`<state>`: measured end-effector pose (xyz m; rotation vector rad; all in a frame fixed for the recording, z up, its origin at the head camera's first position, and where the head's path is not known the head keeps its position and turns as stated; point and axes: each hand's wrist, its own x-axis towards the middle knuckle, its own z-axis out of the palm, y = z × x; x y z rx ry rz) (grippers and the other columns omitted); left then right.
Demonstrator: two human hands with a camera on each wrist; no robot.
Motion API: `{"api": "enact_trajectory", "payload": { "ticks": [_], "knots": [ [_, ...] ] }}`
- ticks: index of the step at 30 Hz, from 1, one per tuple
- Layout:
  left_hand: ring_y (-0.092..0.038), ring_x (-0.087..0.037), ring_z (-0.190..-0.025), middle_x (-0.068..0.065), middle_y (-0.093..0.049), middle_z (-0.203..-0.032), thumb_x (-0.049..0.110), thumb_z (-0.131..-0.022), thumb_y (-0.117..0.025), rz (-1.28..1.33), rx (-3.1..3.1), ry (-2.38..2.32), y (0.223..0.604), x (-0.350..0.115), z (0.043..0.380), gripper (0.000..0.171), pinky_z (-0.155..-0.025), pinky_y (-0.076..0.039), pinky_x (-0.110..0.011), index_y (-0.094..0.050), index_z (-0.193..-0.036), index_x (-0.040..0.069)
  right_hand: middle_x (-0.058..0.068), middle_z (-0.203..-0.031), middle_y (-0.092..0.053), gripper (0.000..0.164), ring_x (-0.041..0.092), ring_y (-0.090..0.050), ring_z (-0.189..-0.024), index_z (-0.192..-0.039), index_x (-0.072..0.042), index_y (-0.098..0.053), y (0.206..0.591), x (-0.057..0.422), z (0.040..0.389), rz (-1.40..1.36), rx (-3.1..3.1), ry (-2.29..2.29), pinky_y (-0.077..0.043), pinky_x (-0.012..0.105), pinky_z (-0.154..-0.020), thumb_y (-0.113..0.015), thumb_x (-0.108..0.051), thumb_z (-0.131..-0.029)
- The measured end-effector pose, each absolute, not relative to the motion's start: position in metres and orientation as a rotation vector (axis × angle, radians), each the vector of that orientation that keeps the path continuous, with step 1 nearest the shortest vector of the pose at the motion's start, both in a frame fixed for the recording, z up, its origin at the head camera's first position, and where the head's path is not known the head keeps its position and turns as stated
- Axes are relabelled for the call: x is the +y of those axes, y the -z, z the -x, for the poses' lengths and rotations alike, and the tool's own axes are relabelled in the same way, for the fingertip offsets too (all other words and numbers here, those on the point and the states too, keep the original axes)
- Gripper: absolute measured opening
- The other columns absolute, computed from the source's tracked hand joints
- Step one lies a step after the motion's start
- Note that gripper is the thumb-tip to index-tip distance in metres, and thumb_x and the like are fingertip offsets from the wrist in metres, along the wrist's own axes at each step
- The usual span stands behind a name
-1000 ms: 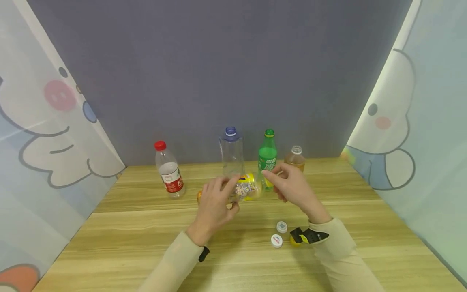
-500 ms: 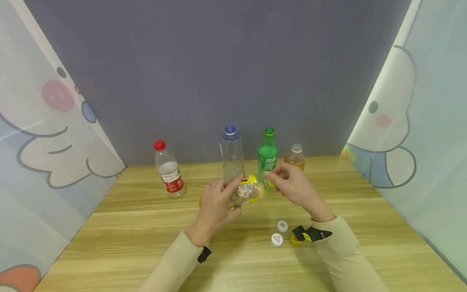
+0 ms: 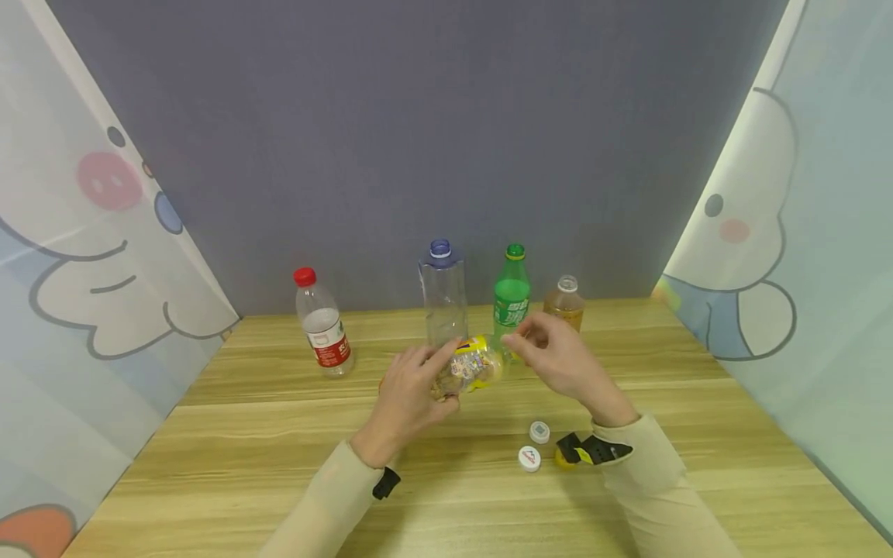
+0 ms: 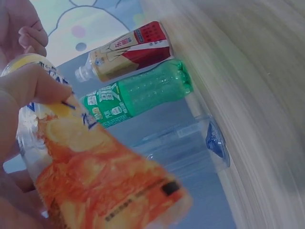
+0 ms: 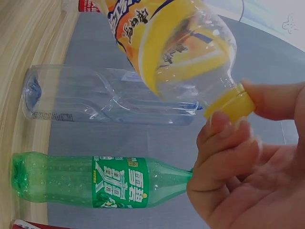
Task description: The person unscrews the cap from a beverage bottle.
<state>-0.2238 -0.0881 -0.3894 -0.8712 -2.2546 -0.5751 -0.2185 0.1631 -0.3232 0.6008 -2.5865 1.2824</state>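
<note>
My left hand (image 3: 410,387) grips a clear bottle (image 3: 474,364) with a yellow and orange label round its body, holding it tilted well over above the table. The label's fruit and ice print fills much of the left wrist view. Thumb and fingers of my right hand (image 3: 558,356) pinch the yellow cap (image 5: 232,102) at the bottle's neck, seen close in the right wrist view. The cap sits on the mouth. Behind the hands, a green bottle (image 3: 512,291) and a clear bluish bottle (image 3: 443,298) stand upright without caps.
A red-capped bottle (image 3: 326,333) stands at the left. An uncapped bottle of amber look (image 3: 567,302) is at the back right, partly behind my right hand. Two white caps (image 3: 529,459) and a yellow cap (image 3: 563,458) lie near my right wrist. A grey panel (image 3: 446,139) closes the back.
The held bottle has tilted slightly, its neck end moving a little down and right. My right hand's fingers have shifted slightly at the neck. The standing bottles and loose caps stay put.
</note>
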Motion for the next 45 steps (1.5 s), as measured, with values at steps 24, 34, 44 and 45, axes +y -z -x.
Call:
{"api": "enact_trajectory", "payload": {
  "ticks": [24,34,44,45],
  "knots": [
    [-0.061,-0.017,-0.087,-0.006,-0.069,-0.111,0.016,-0.067,-0.086,0.903,-2.457,0.674,0.3865,-0.0910,0.2262,0.084,-0.074,-0.053,-0.037,-0.056,-0.145,0.013,0.004,-0.102,-0.068,0.024,0.022,-0.066,-0.092,-0.103,-0.007,-0.068,0.3261,0.1705,0.2194,-0.820,-2.530,-1.168,-0.056,0.039,-0.081,-0.077,0.004,-0.084],
    [-0.065,-0.022,-0.098,-0.008,-0.068,-0.119,0.017,-0.071,-0.087,0.913,-2.468,0.721,0.3877,-0.0931,0.2285,0.084,-0.083,-0.055,-0.041,-0.052,-0.147,0.012,0.014,-0.122,-0.067,0.051,0.028,-0.067,-0.103,-0.138,-0.006,-0.056,0.3219,0.1655,0.2193,-0.586,-2.647,-1.320,-0.056,0.046,-0.086,-0.069,-0.035,-0.098],
    [-0.065,-0.029,-0.103,-0.012,-0.067,-0.119,0.016,-0.070,-0.089,0.922,-2.430,0.631,0.3862,-0.0939,0.2250,0.086,-0.090,-0.053,-0.049,-0.051,-0.147,0.010,0.014,-0.066,-0.063,0.051,0.021,-0.060,-0.049,-0.080,-0.005,-0.065,0.3214,0.1625,0.2178,-0.401,-2.732,-1.397,-0.055,0.039,-0.051,-0.060,-0.051,-0.100],
    [-0.065,-0.030,-0.103,-0.012,-0.067,-0.118,0.015,-0.070,-0.089,0.923,-2.427,0.623,0.3858,-0.0938,0.2246,0.086,-0.090,-0.053,-0.049,-0.052,-0.147,0.010,0.013,-0.066,-0.063,0.050,0.020,-0.060,-0.049,-0.081,-0.005,-0.065,0.3217,0.1625,0.2178,-0.400,-2.733,-1.390,-0.055,0.039,-0.051,-0.061,-0.051,-0.099]
  ]
}}
